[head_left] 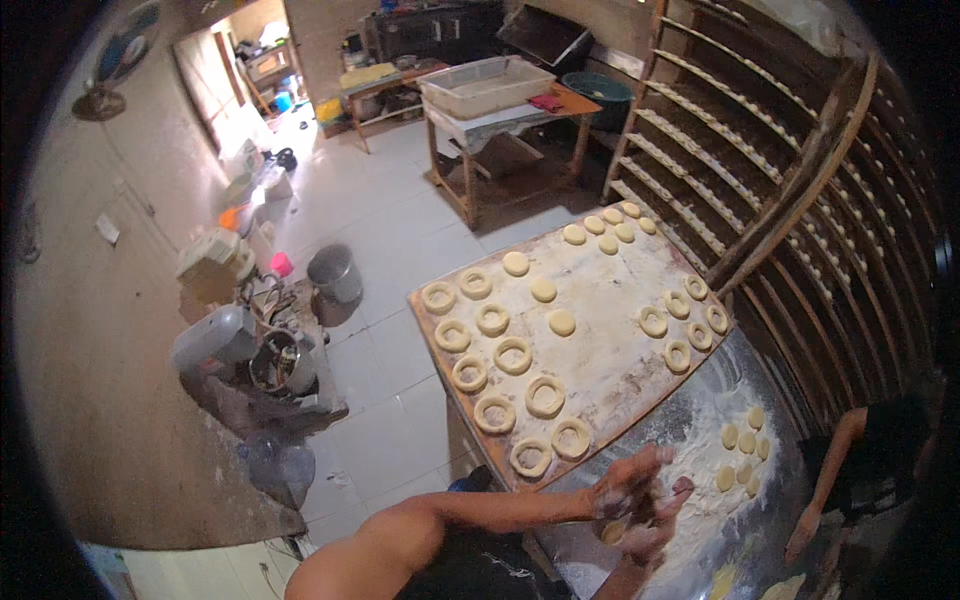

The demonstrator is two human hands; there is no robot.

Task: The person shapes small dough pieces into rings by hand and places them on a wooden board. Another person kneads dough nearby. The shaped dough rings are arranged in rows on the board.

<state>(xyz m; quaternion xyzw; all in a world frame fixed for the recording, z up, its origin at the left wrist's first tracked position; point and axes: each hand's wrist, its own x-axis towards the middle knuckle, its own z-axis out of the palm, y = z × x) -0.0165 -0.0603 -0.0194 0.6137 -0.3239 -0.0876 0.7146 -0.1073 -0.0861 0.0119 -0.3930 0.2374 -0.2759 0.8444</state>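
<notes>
My left hand (pixel 625 480) and my right hand (pixel 650 530) are close together over the floured metal worktop (pixel 590 570), both blurred, so their grip is unclear. A pale dough piece (pixel 612 532) shows partly behind my fingers. Just beyond my hands, a floured wooden board (pixel 610 280) holds several dough rings (pixel 545 395) along its left and right sides and several dough discs (pixel 562 321) at its middle and back. More discs (pixel 745 440) lie in flour on the metal, right of my hands.
Another person's bare arm (pixel 840 465) hangs at the right, beside tall racks (pixel 730 150) of dough pieces. Behind the board stands a table with a plastic tub (pixel 485 85). A metal bucket (pixel 335 275), appliances (pixel 215 340) and water jugs (pixel 280 465) sit on the left.
</notes>
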